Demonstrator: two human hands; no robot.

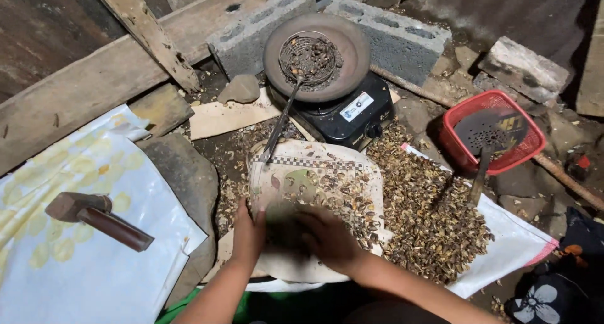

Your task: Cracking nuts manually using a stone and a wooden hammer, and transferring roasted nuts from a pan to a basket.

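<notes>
A: Head view. Left hand (248,231) and right hand (327,239) both lie flat, fingers spread, on a pale tray (314,173) heaped with roasted seeds (343,195). Neither hand grips anything; they press into the heap at the near edge of the tray.

B: How far along, by the look of it?

A: My judgement: midway. A large pile of husks and seeds (434,217) already lies on the white sack (516,248) right of the tray. One batch sits in the wire scoop (308,58) in the pan (316,56) on the small black stove (352,113). Whether the flame is lit, I cannot tell.

B: Other items?

A: A hammer (94,217) on the patterned sheet (75,261) at left, untouched. A red basket (494,132) at right holds a dark skimmer (484,135).
</notes>
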